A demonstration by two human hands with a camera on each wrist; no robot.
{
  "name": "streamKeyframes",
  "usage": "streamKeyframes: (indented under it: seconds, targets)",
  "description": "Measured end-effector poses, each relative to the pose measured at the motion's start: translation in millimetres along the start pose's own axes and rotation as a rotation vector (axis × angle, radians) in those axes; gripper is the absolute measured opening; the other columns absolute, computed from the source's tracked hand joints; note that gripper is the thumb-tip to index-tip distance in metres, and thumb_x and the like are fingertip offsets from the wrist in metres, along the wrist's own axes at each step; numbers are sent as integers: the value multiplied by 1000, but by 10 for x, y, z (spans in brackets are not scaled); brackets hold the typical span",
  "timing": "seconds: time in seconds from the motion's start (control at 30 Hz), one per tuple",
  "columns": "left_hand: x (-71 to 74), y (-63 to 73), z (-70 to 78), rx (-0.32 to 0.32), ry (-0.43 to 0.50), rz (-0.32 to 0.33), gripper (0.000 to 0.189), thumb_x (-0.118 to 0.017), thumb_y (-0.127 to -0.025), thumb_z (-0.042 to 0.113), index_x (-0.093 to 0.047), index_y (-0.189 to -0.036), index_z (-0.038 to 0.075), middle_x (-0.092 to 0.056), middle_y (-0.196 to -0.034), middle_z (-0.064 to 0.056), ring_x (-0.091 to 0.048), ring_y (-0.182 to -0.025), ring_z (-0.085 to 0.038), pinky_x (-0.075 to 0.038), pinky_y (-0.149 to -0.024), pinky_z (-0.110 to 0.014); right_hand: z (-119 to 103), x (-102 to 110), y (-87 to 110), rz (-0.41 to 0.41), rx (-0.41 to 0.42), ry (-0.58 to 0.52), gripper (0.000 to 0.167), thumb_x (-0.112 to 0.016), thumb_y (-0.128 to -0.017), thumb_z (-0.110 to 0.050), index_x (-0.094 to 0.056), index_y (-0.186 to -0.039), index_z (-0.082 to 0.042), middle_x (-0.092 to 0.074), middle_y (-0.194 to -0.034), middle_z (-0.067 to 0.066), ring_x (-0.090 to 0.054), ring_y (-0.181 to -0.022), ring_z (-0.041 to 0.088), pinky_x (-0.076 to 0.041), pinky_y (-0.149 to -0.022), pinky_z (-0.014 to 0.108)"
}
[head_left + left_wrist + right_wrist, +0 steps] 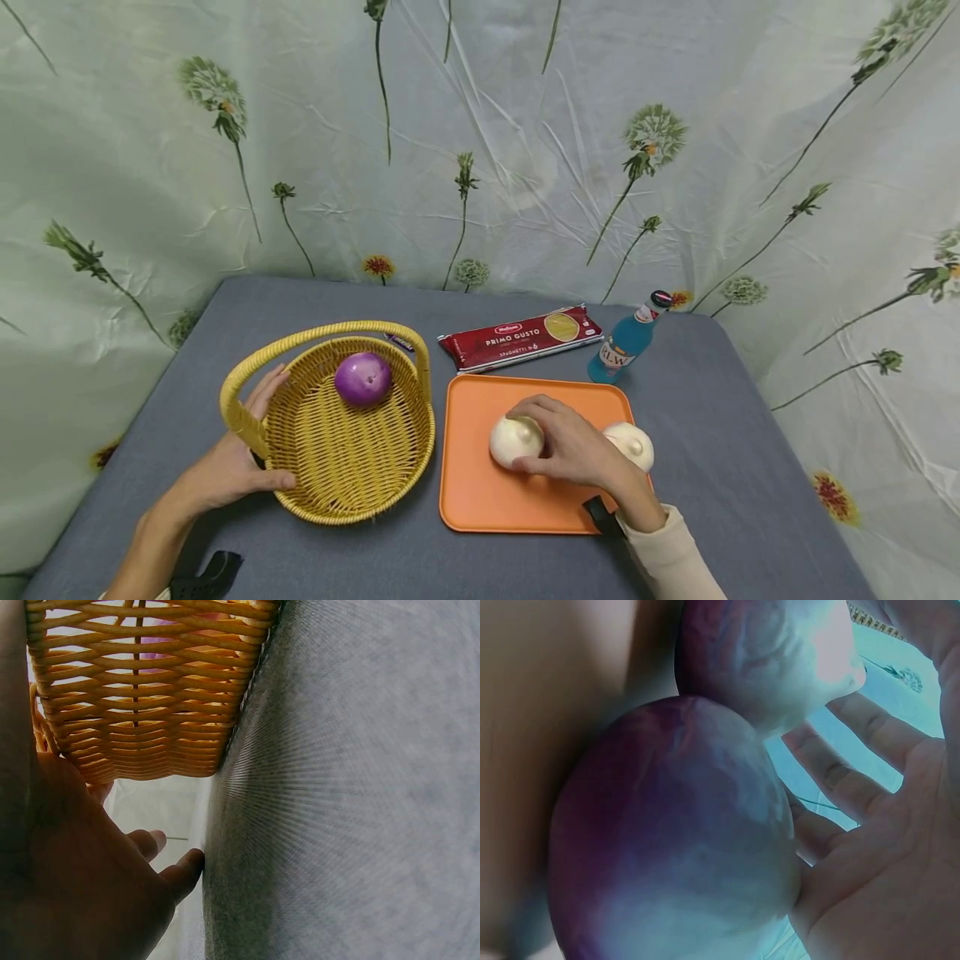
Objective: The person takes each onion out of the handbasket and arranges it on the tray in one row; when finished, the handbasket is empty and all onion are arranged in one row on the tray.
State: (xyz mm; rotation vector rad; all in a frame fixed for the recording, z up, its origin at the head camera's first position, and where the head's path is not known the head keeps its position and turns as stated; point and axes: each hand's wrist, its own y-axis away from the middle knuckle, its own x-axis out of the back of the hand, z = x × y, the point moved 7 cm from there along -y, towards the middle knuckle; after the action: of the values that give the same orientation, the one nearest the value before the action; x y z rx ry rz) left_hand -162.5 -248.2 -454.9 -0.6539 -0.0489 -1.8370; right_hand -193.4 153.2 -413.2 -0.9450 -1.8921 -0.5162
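Observation:
A yellow wicker basket [348, 467] with an arched handle holds a round, glossy purple vegetable [363, 379]. My left hand [232, 467] lies spread along the basket's outer left side, thumb at the near rim and fingers by the handle's base. In the left wrist view two fingers [184, 876] extend below the wicker wall. Over the orange tray [480, 504], my right hand [570, 442] holds a white, garlic-like bulb [512, 442] between thumb and fingers. A second white bulb [632, 446] sits at the tray's right edge, under my wrist, looming close in the right wrist view.
Behind the tray lies a red spaghetti packet [521, 340]. A bottle of blue drink [626, 342] with a black cap is to its right. A small purple wrapper [401, 342] peeks out behind the basket. The grey tabletop [720, 467] meets a floral curtain [525, 167].

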Motion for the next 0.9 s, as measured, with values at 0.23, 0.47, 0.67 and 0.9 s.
streamKeyframes:
  seconds: [0.23,0.47,0.67,0.9]
  targets:
    - [-2,-3,1,4,8,0,133,-92,-63,17,-3,-162,11,8,-168,-6,-4,-147,-1,-15,-105,-2,13,-17,4,-4,-13,9,52,-80,-82,-45,-62,-127,-26,-58,-129,-8,-55,-116,11,-51,-96,41]
    - [-6,-4,17,9,17,3,133,-92,-63,16,-3,-162,11,8,-168,-5,-7,-147,2,-17,-105,-2,12,-14,6,-6,-16,27,53,-80,-82,-47,-62,-128,-26,-57,-129,-9,-55,-115,10,-51,-95,41]
    - [-8,-3,22,9,3,0,132,-92,-65,20,-2,-162,12,8,-168,-5,-7,-146,1,-16,-105,-2,10,1,4,-4,-15,59,54,-80,-81,-48,-62,-127,-25,-59,-129,-7,-54,-117,12,-51,-97,42]
    - [-12,-4,34,13,-24,3,132,-92,-66,24,-2,-162,13,6,-168,-4,-5,-147,0,-15,-104,-2,9,11,8,-2,-30,63,56,-79,-81,-49,-62,-129,-24,-59,-131,-4,-54,-118,16,-50,-98,44]
